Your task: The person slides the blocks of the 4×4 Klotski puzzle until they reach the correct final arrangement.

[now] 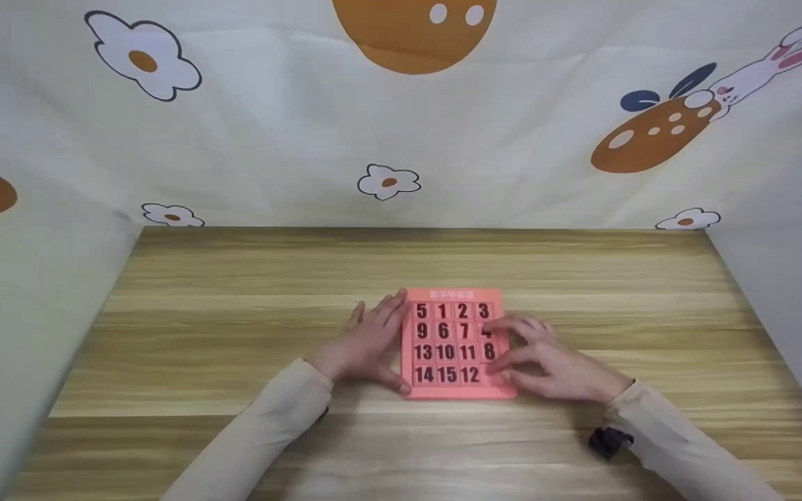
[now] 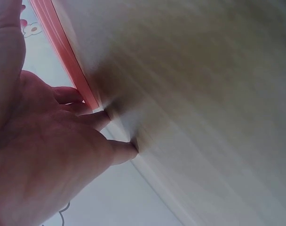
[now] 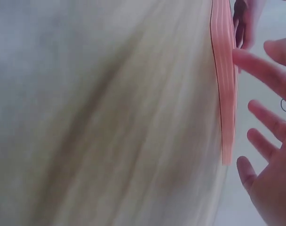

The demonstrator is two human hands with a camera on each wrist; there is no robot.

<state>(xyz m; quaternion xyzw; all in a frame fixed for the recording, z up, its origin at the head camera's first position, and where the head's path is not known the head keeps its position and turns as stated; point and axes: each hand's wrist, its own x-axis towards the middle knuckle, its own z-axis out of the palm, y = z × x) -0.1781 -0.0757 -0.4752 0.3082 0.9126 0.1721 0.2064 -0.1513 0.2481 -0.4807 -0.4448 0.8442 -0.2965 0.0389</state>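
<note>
A pink sliding number puzzle (image 1: pixel 457 392) lies on the table, its numbered tiles in four rows. The bottom row reads 14, 15, 12, with a gap at its right end. My left hand (image 1: pixel 366 342) holds the puzzle's left side, thumb at the near corner and fingers at the far corner. In the left wrist view that hand (image 2: pixel 53 141) has two fingertips on the table beside the frame. Over the puzzle's right side is my right hand (image 1: pixel 554 362), fingers spread; one fingertip partly covers tile 4 (image 1: pixel 486 333), others are near tile 8 (image 1: pixel 489 351) and the gap.
Wood-grain table (image 1: pixel 234 278) surrounds the puzzle. A pale cloth (image 1: pixel 269 125) printed with flowers and a rabbit hangs behind the table and along its sides. A black strap-like piece (image 1: pixel 610 442) shows at the right sleeve.
</note>
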